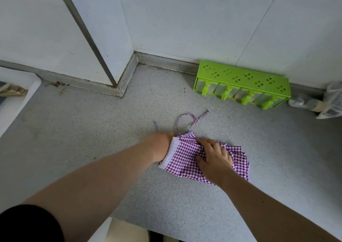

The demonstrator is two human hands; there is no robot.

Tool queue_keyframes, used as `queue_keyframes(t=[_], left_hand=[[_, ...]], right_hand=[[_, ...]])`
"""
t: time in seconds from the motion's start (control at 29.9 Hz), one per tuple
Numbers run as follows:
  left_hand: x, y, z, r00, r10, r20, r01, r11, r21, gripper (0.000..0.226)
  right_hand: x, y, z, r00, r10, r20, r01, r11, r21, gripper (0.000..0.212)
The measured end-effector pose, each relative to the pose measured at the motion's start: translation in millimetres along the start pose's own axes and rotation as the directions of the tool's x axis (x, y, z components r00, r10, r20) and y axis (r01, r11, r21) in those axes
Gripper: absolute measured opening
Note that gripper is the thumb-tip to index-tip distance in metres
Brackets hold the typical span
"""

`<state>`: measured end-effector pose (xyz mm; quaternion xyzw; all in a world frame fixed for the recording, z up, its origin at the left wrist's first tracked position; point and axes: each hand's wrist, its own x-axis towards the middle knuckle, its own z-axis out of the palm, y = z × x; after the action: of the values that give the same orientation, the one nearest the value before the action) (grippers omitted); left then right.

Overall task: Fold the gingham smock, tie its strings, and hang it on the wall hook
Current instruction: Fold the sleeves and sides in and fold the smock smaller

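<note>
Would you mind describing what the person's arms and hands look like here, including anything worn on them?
Both forearms are bare down to the left hand and right hand. A black sleeve shows on the upper left arm. No gloves, rings, watch or bracelets are visible. The right arm's upper part is out of frame.

Smock lies folded on the desk, its string looped behind it. Left hand at the smock's left edge; right hand on top. Rack behind and to the right — against the wall.
</note>
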<state>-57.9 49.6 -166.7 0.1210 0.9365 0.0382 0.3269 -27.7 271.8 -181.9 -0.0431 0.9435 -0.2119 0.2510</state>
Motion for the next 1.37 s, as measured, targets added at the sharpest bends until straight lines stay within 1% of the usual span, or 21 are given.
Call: queue_keyframes(t=[0.1,0.17,0.23,0.33,0.44,0.54,0.6,0.64,0.7,0.74,0.77,0.84,0.97,1.0,1.07,1.1,1.17,1.2,1.24,1.31,1.37], left_hand=[[-10.5,-13.3,7.4,0.999,-0.035,-0.006,0.035,0.999,0.015,0.024],[-19.1,-28.6,16.5,0.998,0.011,-0.056,-0.01,1.0,0.017,0.033],[-27.1,-38.7,22.6,0.997,0.052,-0.056,-0.051,0.999,0.013,0.043],[-32.9,-36.2,26.0,0.996,0.06,-0.073,-0.054,0.995,0.079,0.036],[-33.0,-33.9,27.6,0.99,-0.013,-0.141,0.023,0.997,0.068,0.028],[-30.2,-51.3,26.5,0.968,-0.128,-0.215,0.16,0.977,0.139,0.035],[-32.7,-65.0,25.8,0.952,-0.178,-0.248,0.222,0.962,0.159,0.041],[-34.9,-68.9,27.0,0.949,-0.162,-0.272,0.21,0.964,0.162,0.044],[-36.3,-67.4,31.4,0.953,-0.041,-0.3,0.108,0.972,0.209,0.046],[-36.5,-65.4,33.8,0.953,-0.001,-0.303,0.07,0.973,0.219,0.043],[-36.0,-63.3,33.7,0.954,-0.002,-0.3,0.068,0.976,0.209,0.04],[-32.4,-61.6,30.6,0.96,-0.035,-0.278,0.099,0.97,0.22,0.037],[-30.5,-54.6,19.5,0.982,-0.08,-0.174,0.135,0.934,0.331,0.035],[-30.9,-51.4,16.7,0.982,-0.096,-0.165,0.147,0.931,0.334,0.035],[-33.3,-43.5,11.1,0.976,-0.082,-0.201,0.137,0.951,0.276,0.034],[-34.0,-40.0,10.0,0.967,-0.044,-0.251,0.099,0.972,0.212,0.034],[-34.0,-29.7,9.7,0.938,0.037,-0.346,-0.033,0.999,0.016,0.036],[-34.6,-23.3,8.3,0.939,0.043,-0.34,-0.087,0.989,-0.117,0.038],[-34.0,-16.7,6.2,0.955,0.03,-0.296,-0.11,0.96,-0.258,0.039],[-31.0,-3.0,4.1,0.978,0.021,-0.208,-0.119,0.873,-0.473,0.036],[-30.9,6.8,3.5,0.974,0.064,-0.219,-0.17,0.842,-0.512,0.033]], right_hand=[[0.1,0.6,0.5,1.0,-0.004,-0.002,0.004,1.0,-0.005,0.062],[-0.2,0.2,0.5,1.0,-0.004,-0.002,0.004,1.0,-0.008,0.062],[0.1,0.9,0.7,1.0,-0.004,-0.004,0.004,1.0,-0.015,0.062],[-0.1,2.8,1.3,1.0,-0.004,-0.01,0.004,1.0,-0.019,0.063],[0.1,2.2,2.5,1.0,-0.002,-0.007,0.002,0.999,-0.033,0.063],[0.0,1.0,1.7,1.0,-0.011,-0.001,0.011,0.999,-0.045,0.062],[-0.7,5.3,-1.8,1.0,-0.025,-0.002,0.024,0.998,-0.06,0.061],[-1.2,8.4,-4.3,1.0,-0.031,-0.002,0.031,0.997,-0.072,0.06],[-2.1,17.1,-9.5,0.999,-0.034,0.003,0.034,0.995,-0.094,0.059],[-2.2,19.7,-11.3,0.999,-0.042,0.007,0.042,0.993,-0.109,0.059],[-2.9,22.0,-12.9,0.999,-0.05,0.009,0.051,0.991,-0.122,0.059],[-5.8,25.8,-16.3,0.998,-0.057,0.012,0.058,0.988,-0.143,0.062],[-8.4,29.3,-26.0,0.999,-0.032,0.04,0.04,0.978,-0.204,0.081],[-7.2,27.4,-29.3,0.998,-0.035,0.045,0.045,0.971,-0.234,0.082],[-4.5,22.5,-35.2,0.996,-0.065,0.054,0.078,0.954,-0.291,0.074],[-4.0,20.0,-36.8,0.995,-0.085,0.053,0.097,0.95,-0.297,0.067],[-6.5,18.6,-36.3,0.991,-0.126,0.039,0.132,0.945,-0.299,0.056],[-8.6,19.8,-33.5,0.989,-0.148,0.027,0.149,0.939,-0.31,0.053],[-11.0,21.8,-29.6,0.986,-0.165,0.01,0.159,0.934,-0.321,0.05],[-15.0,26.8,-24.0,0.984,-0.173,-0.029,0.155,0.936,-0.315,0.046],[-17.4,29.3,-20.4,0.981,-0.181,-0.065,0.153,0.941,-0.303,0.043]])
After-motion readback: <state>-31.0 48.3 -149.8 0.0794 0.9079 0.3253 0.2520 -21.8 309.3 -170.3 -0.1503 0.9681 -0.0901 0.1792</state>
